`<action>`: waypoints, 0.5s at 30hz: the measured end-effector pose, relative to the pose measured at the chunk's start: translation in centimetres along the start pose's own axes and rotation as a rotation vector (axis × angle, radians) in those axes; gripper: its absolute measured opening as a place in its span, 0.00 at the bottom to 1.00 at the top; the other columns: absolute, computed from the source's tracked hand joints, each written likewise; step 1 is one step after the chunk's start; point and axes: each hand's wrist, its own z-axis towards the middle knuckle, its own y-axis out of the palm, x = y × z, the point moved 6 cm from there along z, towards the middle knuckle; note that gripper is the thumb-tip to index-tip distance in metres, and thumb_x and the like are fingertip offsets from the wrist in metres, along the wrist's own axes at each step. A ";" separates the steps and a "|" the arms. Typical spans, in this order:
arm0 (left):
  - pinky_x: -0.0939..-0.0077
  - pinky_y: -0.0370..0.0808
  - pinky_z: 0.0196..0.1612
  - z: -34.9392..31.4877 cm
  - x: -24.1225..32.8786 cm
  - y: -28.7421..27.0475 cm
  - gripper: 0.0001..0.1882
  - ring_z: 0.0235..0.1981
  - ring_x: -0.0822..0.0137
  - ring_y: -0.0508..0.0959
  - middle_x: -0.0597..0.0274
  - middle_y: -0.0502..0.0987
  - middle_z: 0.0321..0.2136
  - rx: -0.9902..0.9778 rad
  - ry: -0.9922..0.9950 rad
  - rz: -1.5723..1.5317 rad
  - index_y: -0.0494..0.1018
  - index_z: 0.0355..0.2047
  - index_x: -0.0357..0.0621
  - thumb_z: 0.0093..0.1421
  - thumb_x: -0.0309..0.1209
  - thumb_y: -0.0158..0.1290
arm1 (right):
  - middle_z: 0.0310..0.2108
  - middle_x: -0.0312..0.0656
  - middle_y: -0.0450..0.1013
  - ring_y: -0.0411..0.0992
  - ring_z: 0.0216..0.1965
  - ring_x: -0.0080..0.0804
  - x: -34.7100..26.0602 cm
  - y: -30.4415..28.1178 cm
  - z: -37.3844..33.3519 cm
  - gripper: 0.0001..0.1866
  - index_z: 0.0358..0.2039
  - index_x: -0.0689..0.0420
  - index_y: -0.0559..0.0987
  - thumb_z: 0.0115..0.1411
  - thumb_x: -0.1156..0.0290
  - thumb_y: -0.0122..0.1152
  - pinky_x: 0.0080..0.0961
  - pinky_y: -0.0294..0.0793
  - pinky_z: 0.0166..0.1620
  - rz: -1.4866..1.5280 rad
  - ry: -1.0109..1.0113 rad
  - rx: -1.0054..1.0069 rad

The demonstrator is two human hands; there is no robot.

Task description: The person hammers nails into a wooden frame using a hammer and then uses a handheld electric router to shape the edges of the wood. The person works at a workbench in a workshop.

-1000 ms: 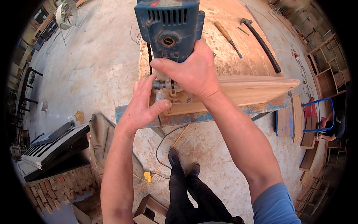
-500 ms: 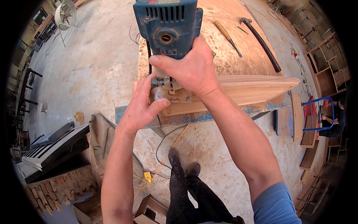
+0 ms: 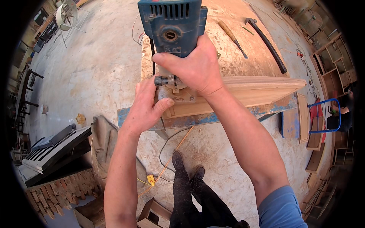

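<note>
My right hand (image 3: 197,66) is wrapped around the blue body of a trim router (image 3: 173,28), its thumb across the front. The router's clear base (image 3: 186,97) rests on the left end of a light wooden panel (image 3: 251,93), which stands on edge along the near side of a worn workbench (image 3: 205,121). My left hand (image 3: 146,106) is closed around that same end of the panel, thumb on the near side beside the base and fingers partly hidden behind it. The router's bit is hidden from sight.
On the bench lie a wood-handled chisel (image 3: 232,39), a black-handled hammer (image 3: 266,43) and a pencil (image 3: 247,30). A cable (image 3: 161,155) runs over the floor near my feet. Wooden drawers (image 3: 315,135) and a blue-framed cart (image 3: 336,114) stand at right, a fan (image 3: 66,17) far left.
The router and my right hand have shifted very slightly upward in the picture. My left hand keeps its place. At the far right, the other person has moved back and is mostly out of sight.
</note>
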 end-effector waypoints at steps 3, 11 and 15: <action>0.55 0.62 0.61 0.1 0.1 0.1 0.45 0.53 0.47 0.65 0.44 0.68 0.53 -0.028 -0.024 0.065 0.60 0.65 0.37 0.61 0.61 0.54 | 0.36 0.45 0.81 0.80 0.38 0.36 0.4 0.0 0.0 0.35 0.45 0.62 0.76 0.38 0.60 0.82 0.32 0.80 0.44 0.030 0.024 -0.018; 0.54 0.62 0.62 0.0 0.1 0.0 0.53 0.55 0.44 0.65 0.41 0.67 0.53 -0.047 -0.026 0.099 0.55 0.67 0.28 0.60 0.63 0.53 | 0.37 0.44 0.81 0.80 0.38 0.34 -0.3 -0.2 -0.4 0.35 0.45 0.62 0.76 0.39 0.61 0.82 0.31 0.80 0.44 -0.006 0.033 -0.027; 0.55 0.63 0.62 0.2 0.0 0.0 0.55 0.54 0.45 0.65 0.40 0.67 0.53 -0.046 -0.003 0.087 0.55 0.67 0.25 0.58 0.65 0.54 | 0.37 0.44 0.81 0.80 0.38 0.33 -0.6 -0.4 -0.6 0.34 0.45 0.61 0.76 0.39 0.61 0.82 0.31 0.79 0.44 -0.048 0.044 -0.027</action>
